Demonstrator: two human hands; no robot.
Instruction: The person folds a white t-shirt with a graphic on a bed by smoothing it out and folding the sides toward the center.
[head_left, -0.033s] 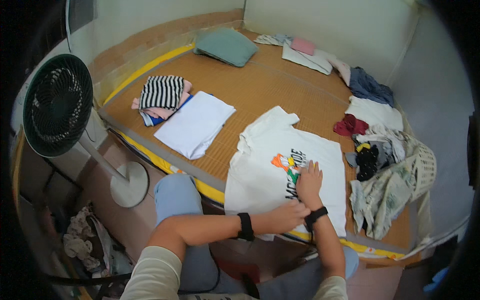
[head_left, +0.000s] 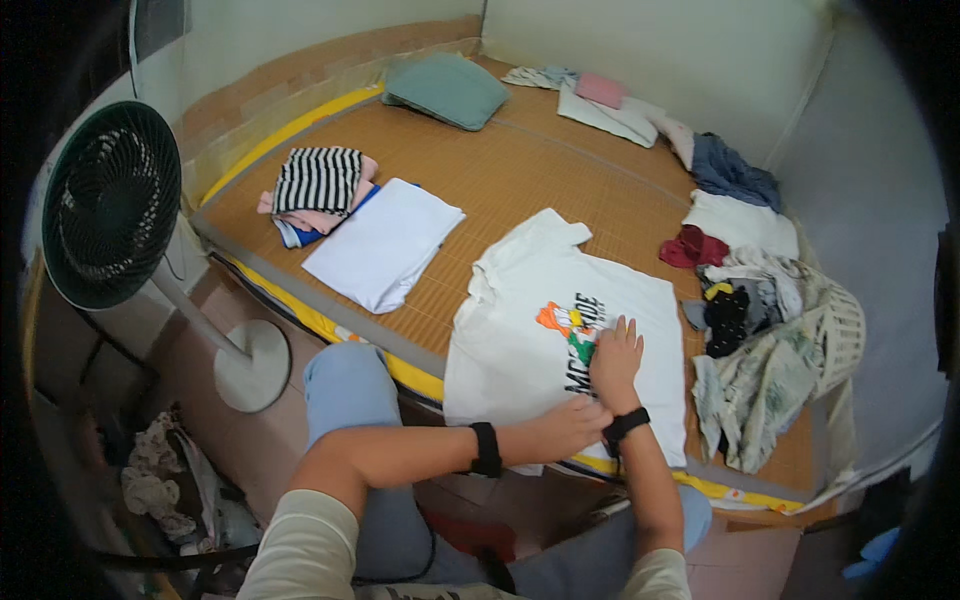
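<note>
A white short-sleeved T-shirt point(head_left: 510, 330) with a printed cartoon duck and dark lettering lies spread on the mat at the bed's near edge. My right hand point(head_left: 616, 368) rests flat on its front beside the print, fingers outstretched and holding nothing. My left hand point(head_left: 562, 432) reaches across the shirt's lower part, its fingers curled together close against my right wrist. What they pinch, if anything, is hidden. Each wrist wears a black band. Left of the shirt lies a folded white garment point(head_left: 385, 245), touching a folded pile topped by a black-and-white striped garment point(head_left: 318, 180).
A standing fan point(head_left: 112, 205) is on the floor at the left. Rumpled clothes point(head_left: 765, 400) spill from a white basket point(head_left: 840, 340) at the right. A green pillow point(head_left: 446, 90) lies at the far end, and more clothes line the right wall. Yellow trim point(head_left: 415, 378) edges the bed.
The whole view has shifted slightly, so everything sits a little further left and up. My hands keep nearly the same places on the shirt.
</note>
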